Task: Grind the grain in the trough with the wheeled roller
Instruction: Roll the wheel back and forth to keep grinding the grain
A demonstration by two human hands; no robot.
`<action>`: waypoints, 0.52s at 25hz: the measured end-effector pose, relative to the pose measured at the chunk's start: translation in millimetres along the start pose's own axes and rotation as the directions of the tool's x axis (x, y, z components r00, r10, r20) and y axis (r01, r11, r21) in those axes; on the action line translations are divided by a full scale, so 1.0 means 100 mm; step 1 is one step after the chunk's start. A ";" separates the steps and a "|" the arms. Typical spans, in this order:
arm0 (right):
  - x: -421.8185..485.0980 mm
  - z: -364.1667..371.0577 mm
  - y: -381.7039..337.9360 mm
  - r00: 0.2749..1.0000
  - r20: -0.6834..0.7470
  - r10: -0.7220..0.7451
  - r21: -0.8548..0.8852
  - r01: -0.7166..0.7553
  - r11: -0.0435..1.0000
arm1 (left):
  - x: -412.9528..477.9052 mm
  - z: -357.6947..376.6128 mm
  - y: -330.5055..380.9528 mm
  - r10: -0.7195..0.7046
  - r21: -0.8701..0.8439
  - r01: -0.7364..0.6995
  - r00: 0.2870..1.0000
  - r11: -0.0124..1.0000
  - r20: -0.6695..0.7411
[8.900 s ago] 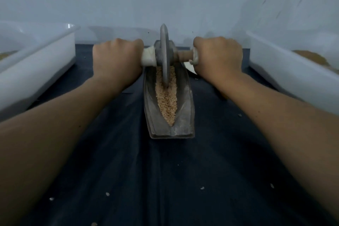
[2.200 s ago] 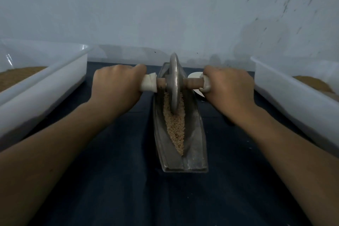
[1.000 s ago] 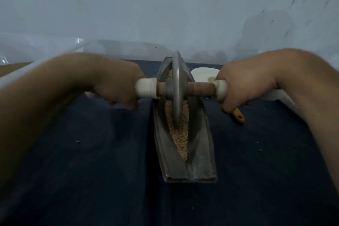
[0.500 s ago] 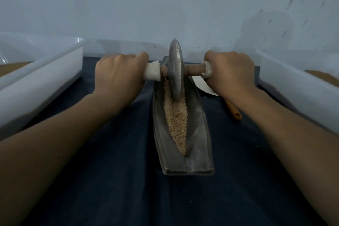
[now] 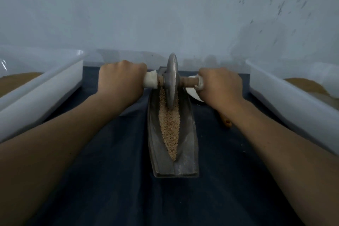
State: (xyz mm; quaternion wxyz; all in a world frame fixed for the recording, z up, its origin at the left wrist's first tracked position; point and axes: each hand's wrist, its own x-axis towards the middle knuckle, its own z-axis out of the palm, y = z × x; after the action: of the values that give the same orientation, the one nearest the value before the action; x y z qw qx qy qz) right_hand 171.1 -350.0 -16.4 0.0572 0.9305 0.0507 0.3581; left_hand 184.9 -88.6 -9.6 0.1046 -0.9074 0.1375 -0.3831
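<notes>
Fingers (image 5: 141, 69) of the left hand (image 5: 122, 80) are curled tight round the white-wrapped left end of the axle, knuckles up. The right hand (image 5: 220, 86) grips the wrapped right end (image 5: 200, 83) the same way. Between the two fists stands the wheeled roller (image 5: 171, 80) — a grey metal disc, upright on its edge, its lower rim sunk in the grain (image 5: 169, 126) near the far end of the trough (image 5: 189, 134). The trough is a long, dark, boat-shaped channel lying lengthwise away from the person. The pale grain fills its groove in a strip that tapers to a point toward the near end. It rests on a worktop (image 5: 110, 180) covered in dark blue cloth. A white curved piece (image 5: 192, 94) shows just behind the right hand, and an orange tip (image 5: 227, 122) peeks out beside the right wrist — what either belongs to I cannot tell. A left bin (image 5: 45, 93) and a right bin (image 5: 275, 93), both white, flank the cloth, each holding brown meal.
</notes>
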 end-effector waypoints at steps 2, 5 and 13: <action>-0.15 -0.09 -0.01 0.994 0.102 0.036 0.043 -0.041 0.998 | 0.02 -0.15 0.03 0.030 0.012 -0.031 0.998 0.999 0.051; -0.40 -0.29 -0.08 0.991 0.130 0.014 0.046 -0.021 0.999 | -0.12 -0.38 0.06 0.042 0.013 -0.044 0.994 0.999 0.102; -0.75 -0.95 -0.13 0.981 0.136 -0.139 -0.076 0.151 0.986 | -0.80 -0.75 -0.05 0.048 -0.060 -0.044 0.996 0.997 0.068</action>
State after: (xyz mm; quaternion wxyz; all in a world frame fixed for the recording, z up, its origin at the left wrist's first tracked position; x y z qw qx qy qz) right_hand 50.6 -340.3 2.3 0.1265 0.9424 0.0991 0.2934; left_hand 78.0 -64.3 -10.1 0.0914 -0.9195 0.1659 -0.3444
